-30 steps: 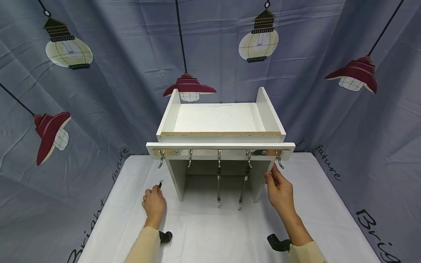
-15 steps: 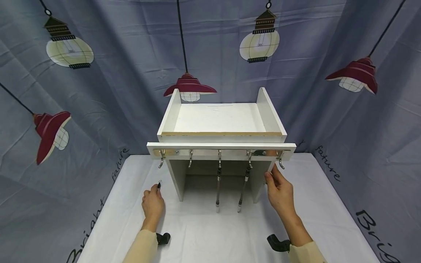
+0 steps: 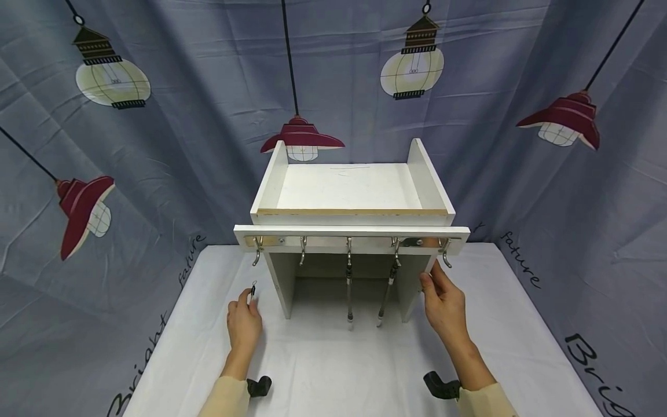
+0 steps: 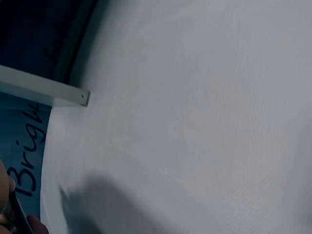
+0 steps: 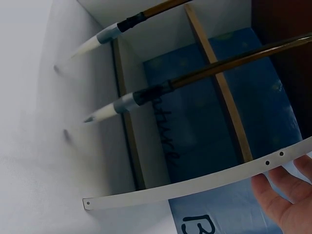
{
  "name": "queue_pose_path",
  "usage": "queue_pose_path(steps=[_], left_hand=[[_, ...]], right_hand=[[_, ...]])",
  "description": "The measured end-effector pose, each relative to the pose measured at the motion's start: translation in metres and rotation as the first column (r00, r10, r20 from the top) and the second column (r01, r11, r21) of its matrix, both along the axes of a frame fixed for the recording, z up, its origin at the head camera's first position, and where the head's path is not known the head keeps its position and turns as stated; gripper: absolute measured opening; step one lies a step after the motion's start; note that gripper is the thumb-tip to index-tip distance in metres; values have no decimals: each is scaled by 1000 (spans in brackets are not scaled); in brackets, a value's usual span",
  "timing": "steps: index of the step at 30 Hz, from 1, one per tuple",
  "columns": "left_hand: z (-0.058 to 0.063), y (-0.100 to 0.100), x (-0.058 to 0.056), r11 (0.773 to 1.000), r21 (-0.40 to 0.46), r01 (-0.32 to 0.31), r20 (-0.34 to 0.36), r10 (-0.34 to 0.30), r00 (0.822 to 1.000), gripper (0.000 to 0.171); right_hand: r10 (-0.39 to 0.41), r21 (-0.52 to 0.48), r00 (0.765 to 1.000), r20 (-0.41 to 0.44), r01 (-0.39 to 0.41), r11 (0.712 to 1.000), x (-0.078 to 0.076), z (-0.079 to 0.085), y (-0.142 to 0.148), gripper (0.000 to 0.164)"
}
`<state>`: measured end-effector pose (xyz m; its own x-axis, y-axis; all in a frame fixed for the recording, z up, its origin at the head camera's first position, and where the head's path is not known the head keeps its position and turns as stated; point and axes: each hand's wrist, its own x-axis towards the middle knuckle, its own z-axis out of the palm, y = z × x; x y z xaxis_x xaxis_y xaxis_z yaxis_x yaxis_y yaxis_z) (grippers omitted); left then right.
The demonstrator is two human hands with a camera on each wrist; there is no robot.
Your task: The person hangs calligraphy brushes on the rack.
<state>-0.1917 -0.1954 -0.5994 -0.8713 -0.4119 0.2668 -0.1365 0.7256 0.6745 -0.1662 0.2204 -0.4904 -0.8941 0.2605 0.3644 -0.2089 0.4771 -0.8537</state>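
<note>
My left hand [image 3: 244, 324] pinches a slim brush-like stick [image 3: 253, 288] with a black end and a small loop, low over the table to the left of a white shelf [image 3: 351, 220]. Most of the stick is hidden by the fingers. Fingertips of my right hand [image 3: 446, 304] rest against the outer side of the shelf's right panel; in the right wrist view the fingers [image 5: 268, 192] lie along its edge. Two calligraphy brushes, one nearer the middle [image 3: 349, 289] and one to its right [image 3: 388, 289], hang tips down from hooks on the shelf's front rail.
The front rail [image 3: 333, 246] also bears several metal hooks, such as the far left one [image 3: 257, 252], with nothing on them. The shelf stands on a white cloth-covered table [image 3: 333, 365]. Behind and around it hangs a blue curtain [image 3: 208, 116] with printed lamps.
My left hand has risen slightly and the looped stick stands a little more upright. The hanging brushes sway slightly. My right hand stays on the panel.
</note>
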Motion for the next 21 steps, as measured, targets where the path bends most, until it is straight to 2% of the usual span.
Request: queue_pose_path(steps=[10,21], left_hand=[[25,16,10,999,43,14,-134,-8,991,35],[46,30,31,995,90,34,-219,-13,976,36]], right_hand=[[-3,18,1000,23,2,1000,1,-3,1,53],[2,10,1000,21,-2,1000,0,-3,2,53]])
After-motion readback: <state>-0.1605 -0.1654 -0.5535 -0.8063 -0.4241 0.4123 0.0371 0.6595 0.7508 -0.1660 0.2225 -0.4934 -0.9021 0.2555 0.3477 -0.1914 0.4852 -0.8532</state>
